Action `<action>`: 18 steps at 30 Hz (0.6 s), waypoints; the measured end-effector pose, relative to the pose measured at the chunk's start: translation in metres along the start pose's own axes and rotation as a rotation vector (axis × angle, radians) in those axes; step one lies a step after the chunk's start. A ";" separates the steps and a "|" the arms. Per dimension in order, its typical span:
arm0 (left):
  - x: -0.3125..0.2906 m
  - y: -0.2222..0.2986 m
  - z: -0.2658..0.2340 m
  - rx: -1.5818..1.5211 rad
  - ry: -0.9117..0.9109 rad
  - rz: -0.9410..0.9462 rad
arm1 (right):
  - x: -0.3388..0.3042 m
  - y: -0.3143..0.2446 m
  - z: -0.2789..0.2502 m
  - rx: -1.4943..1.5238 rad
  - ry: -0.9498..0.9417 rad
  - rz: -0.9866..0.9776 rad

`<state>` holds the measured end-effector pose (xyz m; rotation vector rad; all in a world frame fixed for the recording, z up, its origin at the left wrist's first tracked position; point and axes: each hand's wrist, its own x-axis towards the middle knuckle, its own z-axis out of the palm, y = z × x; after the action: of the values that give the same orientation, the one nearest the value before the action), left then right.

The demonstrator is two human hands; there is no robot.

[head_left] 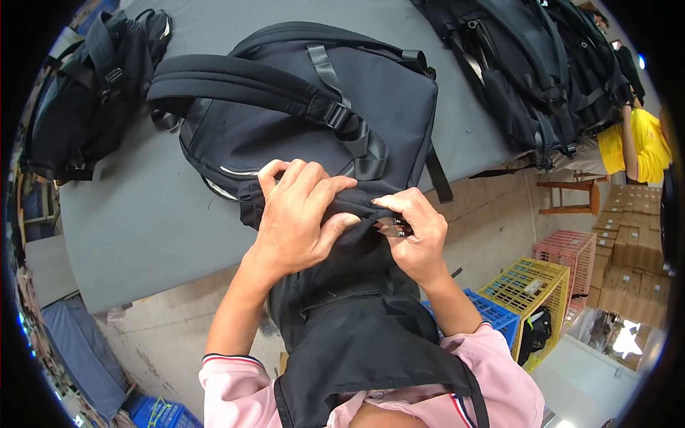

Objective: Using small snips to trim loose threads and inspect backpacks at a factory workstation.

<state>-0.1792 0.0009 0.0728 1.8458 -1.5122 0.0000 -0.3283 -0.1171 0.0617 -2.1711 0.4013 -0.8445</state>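
A black backpack (pixel 399 85) lies on the grey table in front of me, its padded shoulder strap (pixel 228 80) looped across the top. A buckle (pixel 338 116) joins that strap to a strip of webbing. My left hand (pixel 300 207) grips the bag's near edge, fingers over the top and thumb below. In my right hand (pixel 417 232) is a small pair of thread snips (pixel 392 230), with short metal blades pointing left beneath the fabric. The right thumb and index finger also press at the bag's edge. Part of the snips is hidden by the fingers.
More black backpacks lie at the table's left (pixel 85 100) and right (pixel 528 71) ends. Yellow (pixel 528 282), blue (pixel 492 314) and pink (pixel 567 250) plastic crates stand on the floor at right. Beyond are a wooden stool (pixel 571 196), stacked cartons (pixel 631 242) and a person in yellow (pixel 638 146).
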 end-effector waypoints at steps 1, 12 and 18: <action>0.000 0.000 0.001 0.000 -0.003 -0.004 | 0.000 0.000 0.001 0.002 -0.002 0.003; -0.022 -0.008 0.030 0.153 0.227 0.015 | -0.011 -0.012 0.006 -0.016 -0.020 0.139; -0.036 -0.014 0.029 0.143 0.260 0.079 | 0.006 -0.005 -0.034 0.096 -0.289 0.199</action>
<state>-0.1915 0.0163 0.0286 1.8142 -1.4304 0.3797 -0.3468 -0.1354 0.0848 -2.0836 0.4121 -0.4241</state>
